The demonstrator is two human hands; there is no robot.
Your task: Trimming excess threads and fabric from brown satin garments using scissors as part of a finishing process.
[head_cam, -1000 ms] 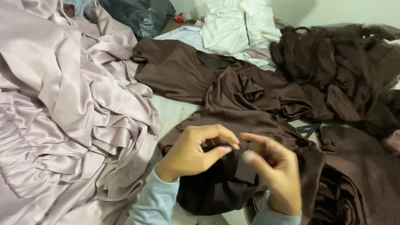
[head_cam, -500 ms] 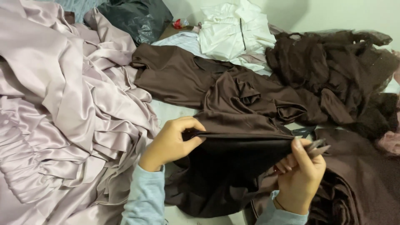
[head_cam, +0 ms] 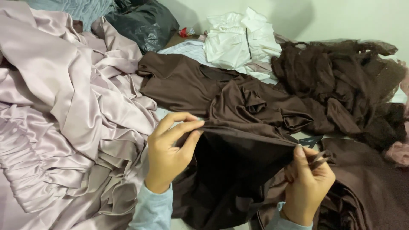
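Observation:
A dark brown, nearly black piece of cloth (head_cam: 238,170) is stretched taut between both hands in the lower middle of the head view. My left hand (head_cam: 170,149) pinches its top edge at the left between thumb and fingers. My right hand (head_cam: 309,183) grips the same edge at the right, and a thin dark strip sticks out past the fingers. The cloth hangs down from that edge over more brown fabric (head_cam: 221,91) spread behind it. Light blue sleeves cover both wrists.
A large heap of pale mauve satin (head_cam: 64,106) fills the left side. Sheer brown netting (head_cam: 341,81) is piled at the right, white garments (head_cam: 238,40) and a dark plastic bag (head_cam: 142,23) lie at the back near a pale wall.
The hands were close together, working a fold; they have moved apart and pulled the cloth's edge tight into a straight line. The right hand has shifted right and down.

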